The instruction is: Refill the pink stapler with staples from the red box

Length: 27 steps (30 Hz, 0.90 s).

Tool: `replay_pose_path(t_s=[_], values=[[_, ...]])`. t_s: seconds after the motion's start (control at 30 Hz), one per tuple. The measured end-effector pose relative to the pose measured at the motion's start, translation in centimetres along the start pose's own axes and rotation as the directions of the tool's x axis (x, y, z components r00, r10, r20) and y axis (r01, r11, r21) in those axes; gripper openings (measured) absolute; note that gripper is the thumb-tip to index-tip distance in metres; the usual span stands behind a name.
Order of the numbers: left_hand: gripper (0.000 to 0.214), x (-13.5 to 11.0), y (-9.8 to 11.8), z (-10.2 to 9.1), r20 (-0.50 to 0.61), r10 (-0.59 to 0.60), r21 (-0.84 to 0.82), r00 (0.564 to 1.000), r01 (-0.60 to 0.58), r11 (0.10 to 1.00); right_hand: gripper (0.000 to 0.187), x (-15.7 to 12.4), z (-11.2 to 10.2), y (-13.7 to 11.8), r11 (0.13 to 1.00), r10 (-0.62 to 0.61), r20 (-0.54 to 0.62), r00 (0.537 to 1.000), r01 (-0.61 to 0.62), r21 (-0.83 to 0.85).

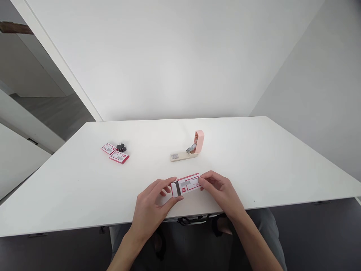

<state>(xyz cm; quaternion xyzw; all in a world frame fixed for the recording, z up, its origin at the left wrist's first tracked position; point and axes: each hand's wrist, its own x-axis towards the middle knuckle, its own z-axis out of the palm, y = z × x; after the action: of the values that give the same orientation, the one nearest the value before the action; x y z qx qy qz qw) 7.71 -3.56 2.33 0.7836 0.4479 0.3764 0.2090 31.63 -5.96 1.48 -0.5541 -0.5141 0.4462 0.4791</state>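
Between both hands, near the table's front edge, is a small white and red staple box (pixel 190 184) with a grey picture on its face. Its left end flap stands open, showing a dark gap. My left hand (pixel 155 197) grips that end, thumb below and fingers above. Thumb and fingers of my right hand (pixel 218 186) pinch the other end. Just beyond the box stands a pink and cream stapler (pixel 184 156), its pink top swung upright and its metal magazine tilted up. The inside of the box is hidden from me.
Two more red and white boxes (pixel 119 156) lie on the left of the white table (pixel 239 150), beside a small black object (pixel 121 146), perhaps a staple remover. A white wall (pixel 169 56) rises behind the table. My legs are under the front edge.
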Motion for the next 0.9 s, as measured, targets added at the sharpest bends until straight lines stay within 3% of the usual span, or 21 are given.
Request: replay_pose_path(t_s=[0.2,0.43,0.6,0.77,0.9], values=[[0.034,0.1,0.3,-0.2,0.059,-0.043,-0.078,0.997,0.047,0.996,0.033,-0.2,0.0,0.0,0.999,-0.006,-0.063,0.998,0.008,0.039],[0.021,0.6,0.2,0.2,0.135,-0.133,0.052,0.982,0.127,0.991,0.033,-0.3,0.4,0.6,0.999,-0.01,-0.101,0.995,0.015,0.052],[0.02,0.9,0.2,0.6,0.15,-0.092,0.092,0.984,0.079,0.993,0.032,-0.4,0.9,0.7,0.998,-0.037,-0.124,0.992,0.044,0.052],[0.021,1.0,-0.2,0.9,0.177,-0.053,0.086,0.983,0.038,0.996,0.027,-0.4,1.3,0.5,0.989,-0.118,-0.133,0.984,0.104,-0.109],[0.019,1.0,-0.2,0.9,0.162,-0.099,0.097,0.982,0.084,0.992,0.02,0.0,1.8,-0.5,0.922,-0.258,-0.102,0.961,0.213,-0.322]])
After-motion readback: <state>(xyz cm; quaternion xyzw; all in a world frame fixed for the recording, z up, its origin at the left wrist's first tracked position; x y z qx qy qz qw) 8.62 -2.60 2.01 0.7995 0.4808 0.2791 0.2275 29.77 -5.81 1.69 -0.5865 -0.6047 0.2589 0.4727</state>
